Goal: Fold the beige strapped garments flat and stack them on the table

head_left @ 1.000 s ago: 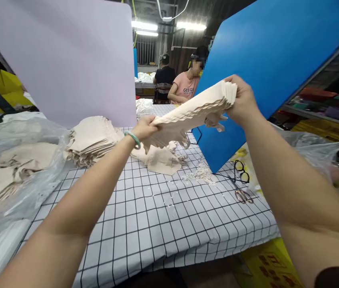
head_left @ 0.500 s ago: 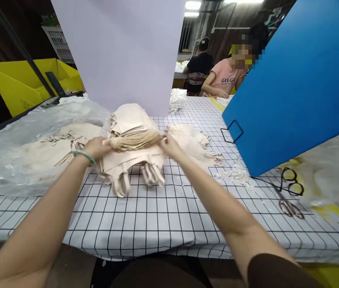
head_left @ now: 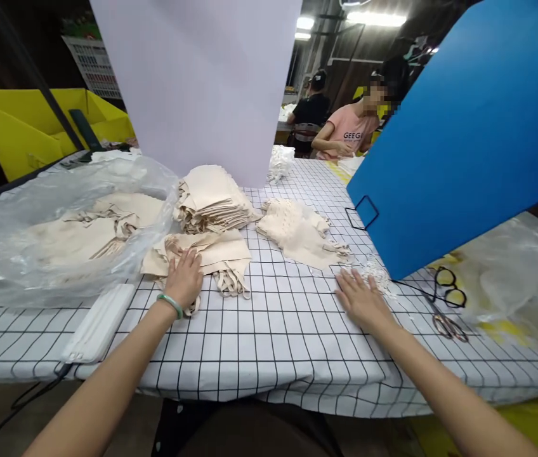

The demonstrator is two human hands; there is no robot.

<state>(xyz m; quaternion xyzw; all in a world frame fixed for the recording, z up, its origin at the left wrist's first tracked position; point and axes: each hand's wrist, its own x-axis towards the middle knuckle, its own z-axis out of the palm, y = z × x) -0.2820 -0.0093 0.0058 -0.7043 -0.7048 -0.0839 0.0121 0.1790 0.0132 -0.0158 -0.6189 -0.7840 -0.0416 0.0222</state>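
Note:
My left hand (head_left: pixel 184 277), with a green bangle at the wrist, rests spread on a beige garment piece with straps (head_left: pixel 224 254). Behind that piece stands a thick stack of folded beige garments (head_left: pixel 214 200). My right hand (head_left: pixel 363 300) lies flat on the checked tablecloth (head_left: pixel 269 330), fingers apart and holding nothing. Its fingertips are beside a small heap of white scraps (head_left: pixel 377 274). Between the hands and farther back lies another loose beige garment pile (head_left: pixel 297 231). What lies under my left palm is partly hidden.
A clear plastic bag (head_left: pixel 7 254) with beige garments is at left, a white power strip (head_left: pixel 100 324) before it. Scissors (head_left: pixel 450 327) and black-framed glasses (head_left: pixel 450 289) lie right, by a blue board (head_left: pixel 459 146). A pale panel (head_left: pixel 197 82) stands behind. Two people (head_left: pixel 347 130) sit beyond.
Both hands have let go of the beige bundle near the stack. My left hand has come down onto the front garment piece; my right hand has moved right onto the tablecloth. The power strip now shows.

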